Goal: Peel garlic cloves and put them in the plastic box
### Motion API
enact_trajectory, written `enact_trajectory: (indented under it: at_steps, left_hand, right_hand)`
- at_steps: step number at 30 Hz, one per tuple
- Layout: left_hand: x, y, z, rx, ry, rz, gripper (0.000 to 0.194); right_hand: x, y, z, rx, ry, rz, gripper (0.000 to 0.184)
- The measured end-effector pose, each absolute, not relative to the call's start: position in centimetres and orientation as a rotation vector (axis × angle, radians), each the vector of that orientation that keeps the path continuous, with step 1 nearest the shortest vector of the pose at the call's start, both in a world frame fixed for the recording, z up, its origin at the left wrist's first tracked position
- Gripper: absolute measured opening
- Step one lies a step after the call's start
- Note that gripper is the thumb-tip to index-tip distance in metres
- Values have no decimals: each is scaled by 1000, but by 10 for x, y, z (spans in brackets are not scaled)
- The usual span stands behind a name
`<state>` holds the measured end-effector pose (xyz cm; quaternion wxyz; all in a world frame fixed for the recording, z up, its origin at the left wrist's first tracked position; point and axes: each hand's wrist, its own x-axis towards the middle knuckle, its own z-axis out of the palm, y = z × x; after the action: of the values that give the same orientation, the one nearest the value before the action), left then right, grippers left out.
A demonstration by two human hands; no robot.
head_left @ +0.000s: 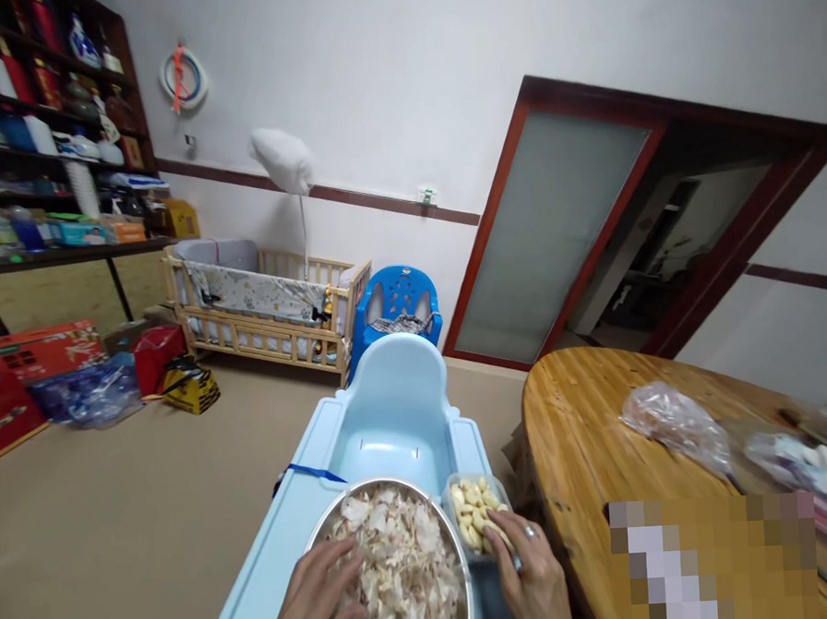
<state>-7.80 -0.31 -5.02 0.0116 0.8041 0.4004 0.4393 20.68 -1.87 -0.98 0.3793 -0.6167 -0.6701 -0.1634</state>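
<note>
A steel bowl (324, 531) full of papery garlic skins sits on the tray of a pale blue child's chair (391, 412). Beside it on the right stands a small clear container (452, 489) of peeled garlic cloves. My left hand (318, 601) lies on the skins at the bowl's left side, fingers bent down into them. My right hand (531, 576), a ring on one finger, rests on the container's near corner, its fingertips touching the cloves and curled at the rim.
A round wooden table (579, 430) stands to the right with plastic bags (673, 421) on it. Farther off are a wooden crib (261, 308), a blue plastic chair (399, 296), shelves (44, 135) and red boxes (34, 352) at the left, and an open doorway (666, 250).
</note>
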Motion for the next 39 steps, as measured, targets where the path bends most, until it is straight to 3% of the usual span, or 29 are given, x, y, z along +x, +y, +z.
enact_trajectory:
  at_steps: [3,8,10,17,29,34,39]
  left_hand:
    - [-64,-3,-41,2570,1245,1265,45]
    - [-44,2,-33,2622,1198,1121,83]
    - [-43,5,-36,2687,1132,997,87]
    - [-40,4,-46,2726,1119,856,68]
    - [-38,5,-49,2918,1121,1123,23]
    - [-34,7,-56,2913,1104,1232,20]
    - [-34,5,-63,2872,1180,1118,32]
  right_hand:
    - [190,-22,-3,-1478,-1799,-348,25]
    - [166,-25,-1,-1412,-1913,-220,20]
    - [162,-25,-4,-1408,-1942,-183,20]
    - [157,-21,-13,-1392,-1996,-138,17]
    - [126,17,11,-1403,-2188,228,34]
    - [120,21,7,-1421,-2291,444,45]
    - [128,18,-2,-1349,-2275,453,27]
